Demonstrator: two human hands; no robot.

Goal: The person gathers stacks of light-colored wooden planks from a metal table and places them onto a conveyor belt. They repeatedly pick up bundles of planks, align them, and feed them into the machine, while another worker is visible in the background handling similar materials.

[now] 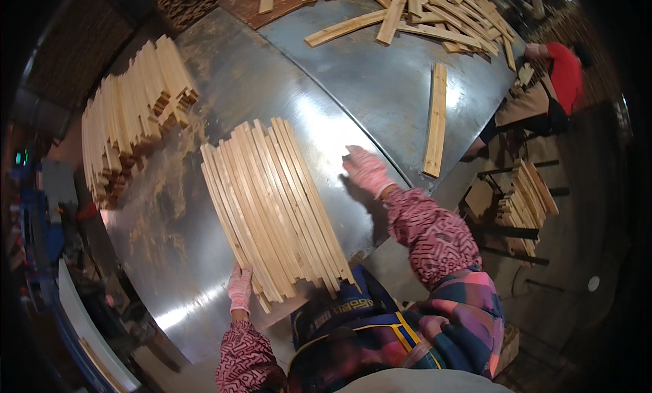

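A row of pale wooden slats (268,209) lies side by side on the metal table in front of me, their ends uneven. My left hand (240,289), in a pink and white glove, rests with fingers stretched against the row's near left edge. To the right of the row, my right hand (369,172) in a matching glove reaches over the bare metal, apart from the slats. Its fingers look extended and it holds nothing I can see. A single board (435,121) lies farther right, past the table seam.
A tall stack of slats (136,114) stands at the left of the metal table (319,121). Loose boards (435,16) lie in a jumbled heap at the far side. A person in red (564,77) is at the right edge, near a rack holding wood pieces (523,206).
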